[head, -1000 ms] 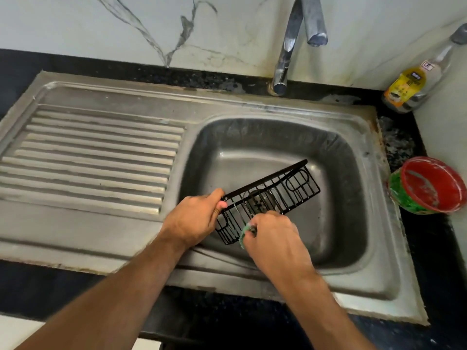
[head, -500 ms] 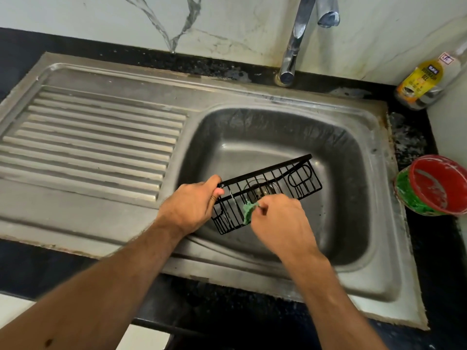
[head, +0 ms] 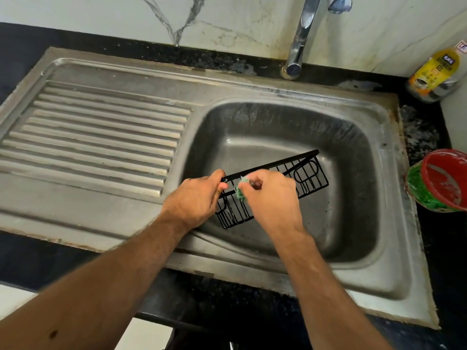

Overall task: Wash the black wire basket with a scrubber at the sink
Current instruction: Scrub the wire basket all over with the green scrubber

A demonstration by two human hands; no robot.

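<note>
At the lower middle of the frame, the left hand (head: 194,198) gripped the near end of the black wire basket (head: 307,176), likely to steady it over the sink (head: 353,258); just beside it the right hand (head: 271,195) pinched a green scrubber (head: 239,189) against the wires, seemingly mid-scrub; the basket lay tilted, its far end toward the middle right; farther off, a red-and-green tub (head: 441,181) sat on the dark surface at right; a dishwash bottle (head: 436,74) leaned at upper right; the tap (head: 302,34) showed no water.
</note>
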